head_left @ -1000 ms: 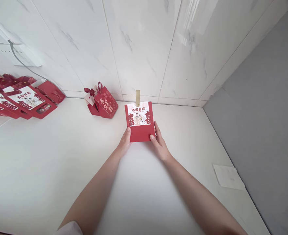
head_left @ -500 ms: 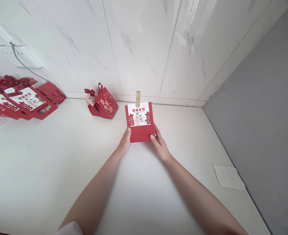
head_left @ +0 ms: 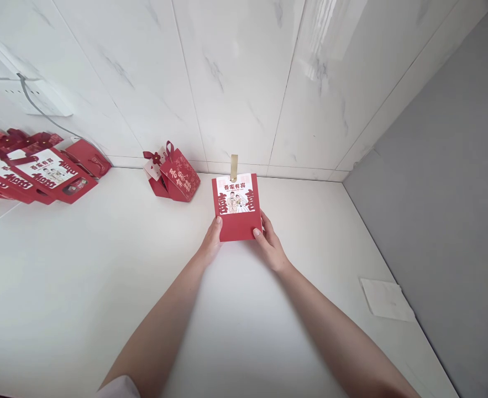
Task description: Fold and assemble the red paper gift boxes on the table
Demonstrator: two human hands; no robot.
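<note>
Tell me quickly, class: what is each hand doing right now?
Left hand: closed on the red box's left edge.
Right hand: closed on its right side, thumb in front.

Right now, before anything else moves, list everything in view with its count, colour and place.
Held box: 1, red, between the hands
Picture card: 1, white with red print and a drawn couple, on the held box's front
Ribbon loop: 1, gold, at the card's top
Decorated box: at least 1, red, near the wall, left of the held box
Box cluster: several, overlapping, uncountable; red, far left
Socket plate: at least 1, white, upper left wall
Cord: 1, grey, below the socket plate
Flat piece: 1, white, right side
Wall: 1, pale marbled tile, behind
Panel: 1, grey, right
Tabletop: 1, white, below
Sleeve: 1 visible, pale, bottom left
Left hand: 1, bare, box's left edge
Right hand: 1, bare, box's right edge
</note>
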